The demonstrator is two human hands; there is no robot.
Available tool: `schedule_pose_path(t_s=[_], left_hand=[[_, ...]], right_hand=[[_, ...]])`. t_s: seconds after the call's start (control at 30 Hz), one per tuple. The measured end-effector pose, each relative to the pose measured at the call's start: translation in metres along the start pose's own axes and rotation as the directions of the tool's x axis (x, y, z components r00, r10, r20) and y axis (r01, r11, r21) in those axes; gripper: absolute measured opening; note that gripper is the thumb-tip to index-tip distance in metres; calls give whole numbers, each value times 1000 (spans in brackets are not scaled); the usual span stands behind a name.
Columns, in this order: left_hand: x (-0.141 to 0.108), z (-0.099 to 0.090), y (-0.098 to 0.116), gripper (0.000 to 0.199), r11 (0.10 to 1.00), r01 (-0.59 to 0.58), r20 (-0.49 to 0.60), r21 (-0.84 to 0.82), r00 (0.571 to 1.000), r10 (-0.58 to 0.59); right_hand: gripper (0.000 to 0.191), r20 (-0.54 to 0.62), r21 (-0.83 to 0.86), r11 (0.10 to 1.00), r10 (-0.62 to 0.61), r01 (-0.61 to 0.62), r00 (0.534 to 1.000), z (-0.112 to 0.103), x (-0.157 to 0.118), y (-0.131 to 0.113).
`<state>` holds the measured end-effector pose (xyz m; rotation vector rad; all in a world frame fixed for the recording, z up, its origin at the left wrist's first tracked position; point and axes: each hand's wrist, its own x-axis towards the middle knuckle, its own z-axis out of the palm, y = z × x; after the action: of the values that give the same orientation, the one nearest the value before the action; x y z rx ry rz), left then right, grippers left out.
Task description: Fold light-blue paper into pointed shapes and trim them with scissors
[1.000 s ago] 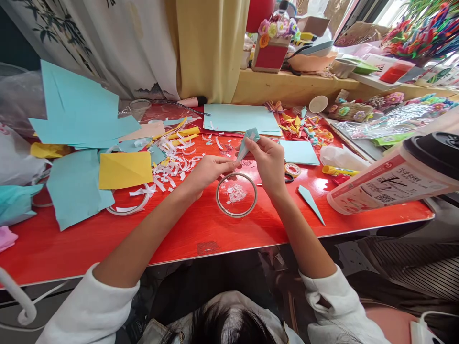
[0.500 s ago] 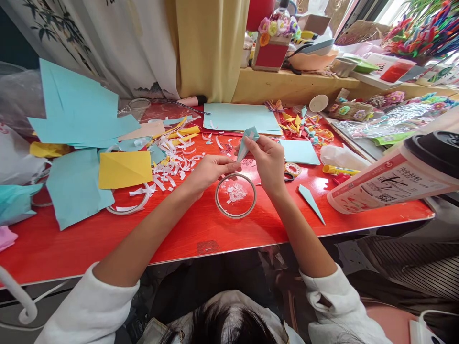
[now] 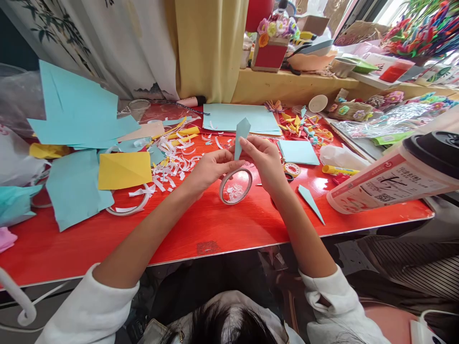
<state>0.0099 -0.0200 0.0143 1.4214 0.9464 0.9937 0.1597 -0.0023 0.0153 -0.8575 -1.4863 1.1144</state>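
Observation:
A folded piece of light-blue paper (image 3: 242, 133) stands upright between my hands, its broad, pointed end up. My right hand (image 3: 263, 155) pinches it from the right, thumb on its face. At its narrow lower end, the fingers of my left hand (image 3: 213, 171) are closed around it. Just beneath my fingertips is a thin roll of tape (image 3: 224, 195), tilted; whether the left hand touches it is unclear. White scraps (image 3: 234, 191) show through the ring. Another folded light-blue paper piece (image 3: 311, 204) lies right of my right forearm.
Light-blue sheets (image 3: 240, 117) and a smaller stack (image 3: 299, 152) lie behind my hands. Paper shreds (image 3: 175, 165), a yellow sheet (image 3: 124, 170) and another tape ring (image 3: 131, 209) are at left. Partly hidden scissors (image 3: 288, 176) lie near my right wrist. A tall cup (image 3: 387, 174) leans at right.
The folded paper has turned more upright, its tip rising. The tape roll has gone from looking nearly flat to tilted, and its lower edge sits higher. Both hands stay closed.

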Motion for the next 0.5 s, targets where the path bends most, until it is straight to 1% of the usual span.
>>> schedule_pose_path(t_s=[0.17,0.3,0.4,0.5], left_hand=[[0,1,1,33,996,-84,20,2,996,84],[-1,3,1,28,992,-111,28,-52,993,113],[-2,5,2,22,984,-153,-21,-95,988,152],[-4,6,5,19,978,-168,-90,-123,983,157]], right_hand=[[34,-42,-14,998,-56,55,998,-3,-2,-1],[39,-87,-131,991,-51,39,995,-3,-4,-2],[44,-113,-225,974,-55,28,992,0,-5,-3],[46,-134,-285,957,-88,47,987,-2,-5,-10]])
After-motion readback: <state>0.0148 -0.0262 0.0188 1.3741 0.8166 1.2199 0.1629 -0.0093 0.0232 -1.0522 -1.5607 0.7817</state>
